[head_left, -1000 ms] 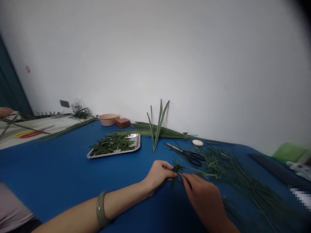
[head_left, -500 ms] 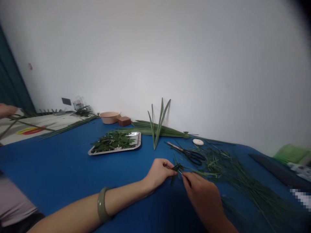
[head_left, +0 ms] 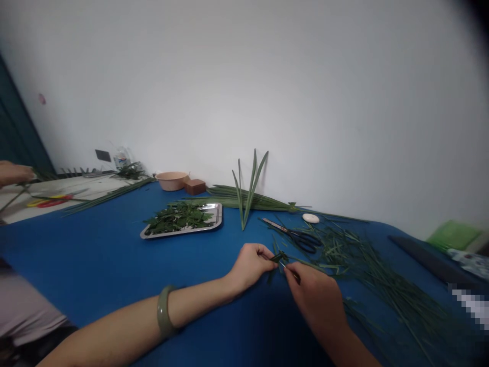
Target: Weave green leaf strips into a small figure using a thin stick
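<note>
Between thumb and fingertips, my left hand [head_left: 250, 265] pinches a small folded piece of green leaf strips [head_left: 280, 256] over the blue table. My right hand [head_left: 315, 293] is closed round a thin shiny metal tool [head_left: 282, 264], whose tip meets the leaf piece; its exact kind is too small to tell. Black-handled scissors [head_left: 301, 239] lie partly open just beyond the hands. Loose leaf strips and clippings [head_left: 338, 255] spread to the right of them. A few long leaf blades [head_left: 250, 196] stand upright in a fan behind.
A metal tray [head_left: 219, 211] of cut leaves sits left of centre. Against the wall are a peach basin [head_left: 171, 182], a brown block [head_left: 195, 187], a bundle of long leaves [head_left: 263, 203] and a white oval object [head_left: 310, 218]. Another person's hand [head_left: 14, 174] shows at far left.
Both hands stay together at the leaf piece, with the metal tool's tip still against it. The whole view has shifted slightly. Far left, the other person's hand has moved a little.
</note>
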The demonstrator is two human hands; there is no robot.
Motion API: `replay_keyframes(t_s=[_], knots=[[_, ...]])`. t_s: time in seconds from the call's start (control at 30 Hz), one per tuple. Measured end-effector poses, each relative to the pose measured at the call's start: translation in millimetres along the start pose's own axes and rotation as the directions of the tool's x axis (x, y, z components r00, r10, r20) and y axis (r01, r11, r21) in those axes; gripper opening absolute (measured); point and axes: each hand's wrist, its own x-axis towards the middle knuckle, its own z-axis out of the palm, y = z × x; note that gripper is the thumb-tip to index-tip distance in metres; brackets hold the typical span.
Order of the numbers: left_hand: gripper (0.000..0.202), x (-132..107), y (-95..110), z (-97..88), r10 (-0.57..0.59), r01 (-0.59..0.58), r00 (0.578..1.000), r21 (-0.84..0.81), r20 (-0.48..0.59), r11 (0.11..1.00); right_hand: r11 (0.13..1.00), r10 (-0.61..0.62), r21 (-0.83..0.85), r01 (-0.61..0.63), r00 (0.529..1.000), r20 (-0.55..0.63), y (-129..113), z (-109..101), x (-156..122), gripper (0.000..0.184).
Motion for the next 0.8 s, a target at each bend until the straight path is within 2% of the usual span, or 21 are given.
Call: replay_keyframes(t_s=[0.23, 0.5, 0.8], knots=[[0.013, 0.8, -1.1, 0.8, -0.005, 0.006, 1.0, -0.059, 0.011, 0.998, 0.991, 0.074, 0.107, -0.084, 0.993, 0.092, -2.0, -5.7, 5.0, 0.023], [0.028, 2.6, -4.7, -2.7, -0.068, 0.1, 0.987, -0.228, 0.143, 0.968, 0.955, 0.14, 0.242, -0.172, 0.98, 0.143, 4.9, -8.4, 7.7, 0.02], [0.021, 0.6, 1.7, -8.9, -0.12, 0.206, 0.947, -0.274, 0.299, 0.939, 0.864, 0.105, 0.461, -0.204, 0.967, 0.231, 11.2, -15.2, 10.8, 0.021]])
